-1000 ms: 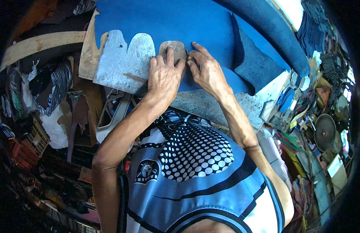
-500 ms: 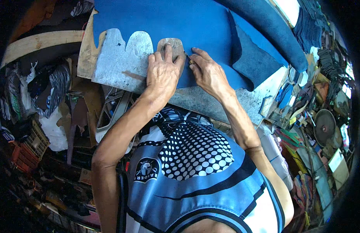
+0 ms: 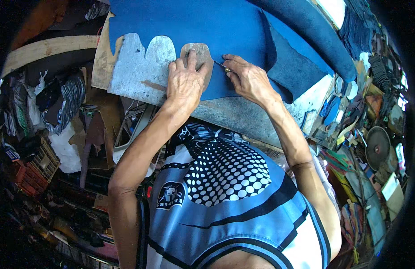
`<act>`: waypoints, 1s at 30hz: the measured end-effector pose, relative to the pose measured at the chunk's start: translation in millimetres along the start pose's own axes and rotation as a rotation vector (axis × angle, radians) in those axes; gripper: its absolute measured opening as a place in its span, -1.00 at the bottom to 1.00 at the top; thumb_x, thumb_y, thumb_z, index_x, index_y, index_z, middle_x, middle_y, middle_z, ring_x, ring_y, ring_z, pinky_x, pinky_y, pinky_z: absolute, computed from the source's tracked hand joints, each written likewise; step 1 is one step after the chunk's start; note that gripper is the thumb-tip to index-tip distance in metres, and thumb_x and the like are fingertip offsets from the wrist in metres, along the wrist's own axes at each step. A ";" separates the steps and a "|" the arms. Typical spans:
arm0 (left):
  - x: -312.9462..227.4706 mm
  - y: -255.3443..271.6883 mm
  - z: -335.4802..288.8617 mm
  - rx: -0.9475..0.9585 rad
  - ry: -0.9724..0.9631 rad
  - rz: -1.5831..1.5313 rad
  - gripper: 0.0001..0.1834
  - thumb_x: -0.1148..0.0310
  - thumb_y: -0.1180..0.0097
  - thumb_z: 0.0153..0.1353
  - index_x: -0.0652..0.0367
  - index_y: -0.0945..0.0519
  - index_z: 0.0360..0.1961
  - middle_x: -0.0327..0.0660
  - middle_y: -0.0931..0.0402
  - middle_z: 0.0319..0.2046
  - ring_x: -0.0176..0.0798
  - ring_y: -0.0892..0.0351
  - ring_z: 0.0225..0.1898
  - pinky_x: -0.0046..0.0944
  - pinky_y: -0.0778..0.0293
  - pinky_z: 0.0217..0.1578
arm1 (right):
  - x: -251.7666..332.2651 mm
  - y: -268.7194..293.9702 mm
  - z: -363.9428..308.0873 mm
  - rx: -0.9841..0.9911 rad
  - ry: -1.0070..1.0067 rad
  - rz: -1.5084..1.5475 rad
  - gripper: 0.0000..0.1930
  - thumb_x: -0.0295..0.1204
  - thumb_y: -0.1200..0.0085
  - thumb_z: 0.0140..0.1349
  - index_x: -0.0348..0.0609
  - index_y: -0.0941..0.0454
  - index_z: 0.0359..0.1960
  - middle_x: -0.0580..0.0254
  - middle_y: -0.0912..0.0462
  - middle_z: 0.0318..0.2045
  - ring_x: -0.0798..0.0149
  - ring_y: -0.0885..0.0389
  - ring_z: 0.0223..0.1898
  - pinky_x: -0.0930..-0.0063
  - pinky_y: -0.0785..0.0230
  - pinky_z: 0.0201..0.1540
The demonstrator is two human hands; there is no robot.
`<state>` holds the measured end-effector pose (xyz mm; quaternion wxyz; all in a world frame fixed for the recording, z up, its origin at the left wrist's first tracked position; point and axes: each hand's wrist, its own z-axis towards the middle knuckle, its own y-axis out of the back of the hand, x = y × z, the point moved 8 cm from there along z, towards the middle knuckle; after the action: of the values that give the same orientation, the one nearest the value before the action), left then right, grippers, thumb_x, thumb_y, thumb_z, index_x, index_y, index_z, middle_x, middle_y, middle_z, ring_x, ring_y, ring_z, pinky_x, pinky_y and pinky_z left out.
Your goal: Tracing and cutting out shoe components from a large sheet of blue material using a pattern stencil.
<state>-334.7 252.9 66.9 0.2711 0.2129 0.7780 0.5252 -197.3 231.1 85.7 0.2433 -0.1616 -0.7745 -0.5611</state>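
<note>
A sheet of blue leather-like material (image 3: 194,22) covers the work board, its left edge cut into rounded notches. On it lies a brown rounded template (image 3: 202,53). My left hand (image 3: 185,86) presses flat on the template, fingers spread. Just right of it, my right hand (image 3: 250,81) pinches a thin pointed tool with a brass-coloured collar (image 3: 226,69). Its dark tip reaches the template's right edge; I cannot tell whether they touch. My palm and fingers hide the handle.
Left of the template, a worn grey board surface (image 3: 135,62) shows through the cut-outs. A rolled length of dark blue material (image 3: 324,40) lies at the far right. Stacked dark pieces (image 3: 354,36) stand beyond it. A red crate (image 3: 30,179) sits low at left.
My right hand has shifted slightly right, away from the template, and more of the tool's shaft shows. My left hand stays on the template, with little movement.
</note>
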 end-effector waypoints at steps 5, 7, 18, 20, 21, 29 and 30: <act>8.5 -0.4 -15.0 -0.100 0.003 -0.173 -0.39 0.34 -0.35 0.04 0.04 -0.53 0.19 0.12 -0.26 0.32 0.15 -0.43 0.10 0.08 -0.34 0.14 | -6.8 -3.5 1.3 0.042 -0.018 0.075 -0.71 -0.49 -0.06 0.26 -0.29 -0.59 0.00 0.00 -0.56 0.15 -0.08 -0.59 0.08 0.17 -0.48 0.12; 13.0 10.7 -30.8 -0.280 0.010 -0.308 -0.38 0.41 -0.31 0.09 0.18 -0.45 0.22 0.21 -0.21 0.32 0.30 -0.37 0.20 0.15 -0.31 0.22 | -16.2 -2.6 -7.9 -0.084 0.022 0.141 -0.71 -0.47 -0.07 0.28 -0.29 -0.58 0.01 0.01 -0.61 0.09 -0.02 -0.64 -0.02 0.23 -0.51 0.03; 64.5 -26.4 -27.7 -0.306 0.539 -1.404 -0.26 0.40 -0.18 0.31 0.33 -0.12 0.42 0.21 -0.18 0.36 0.02 -0.35 0.31 -0.10 -0.35 0.28 | -62.8 -47.5 -45.4 -0.475 -0.540 1.140 -0.65 -0.34 -0.04 0.39 -0.28 -0.48 0.12 0.23 -0.67 -0.18 0.51 -0.50 -0.45 0.62 -0.39 -0.43; 60.1 -22.5 -28.5 -0.317 0.487 -1.304 -0.26 0.39 -0.18 0.31 0.34 -0.12 0.42 0.22 -0.16 0.37 0.04 -0.29 0.35 -0.08 -0.29 0.32 | -63.2 -47.9 -45.6 -0.473 -0.554 1.137 -0.63 -0.31 -0.04 0.41 -0.30 -0.46 0.13 0.20 -0.68 -0.20 0.52 -0.49 -0.49 0.65 -0.35 -0.51; 56.6 -19.1 -28.3 -0.326 0.435 -1.209 -0.25 0.39 -0.18 0.31 0.34 -0.11 0.42 0.23 -0.14 0.38 0.06 -0.23 0.39 -0.06 -0.23 0.36 | -65.8 -47.8 -45.6 -0.504 -0.536 1.132 -0.62 -0.30 -0.03 0.42 -0.30 -0.45 0.14 0.20 -0.68 -0.21 0.52 -0.48 -0.52 0.65 -0.34 -0.55; 76.1 -37.1 -27.7 -0.340 0.593 -1.696 -0.24 0.37 -0.22 0.29 0.31 -0.11 0.41 0.20 -0.35 0.22 -0.02 -0.41 0.25 -0.11 -0.29 0.29 | -76.9 -50.7 -45.2 -0.628 -0.478 1.161 -0.68 -0.28 0.09 0.49 -0.25 -0.45 0.10 0.25 -0.63 -0.34 0.54 -0.44 -0.61 0.66 -0.29 -0.63; 81.3 -42.0 -27.4 -0.309 0.643 -1.757 -0.24 0.37 -0.23 0.28 0.29 -0.13 0.41 0.14 -0.43 0.16 -0.07 -0.47 0.20 -0.16 -0.34 0.24 | -78.4 -50.5 -45.4 -0.630 -0.476 1.161 -0.68 -0.28 0.09 0.49 -0.25 -0.45 0.10 0.25 -0.63 -0.34 0.54 -0.44 -0.61 0.66 -0.29 -0.63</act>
<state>-416.4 268.7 19.8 0.3672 -0.6422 0.6189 0.2639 -149.9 173.8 13.4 0.2690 -0.7302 -0.3959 -0.4876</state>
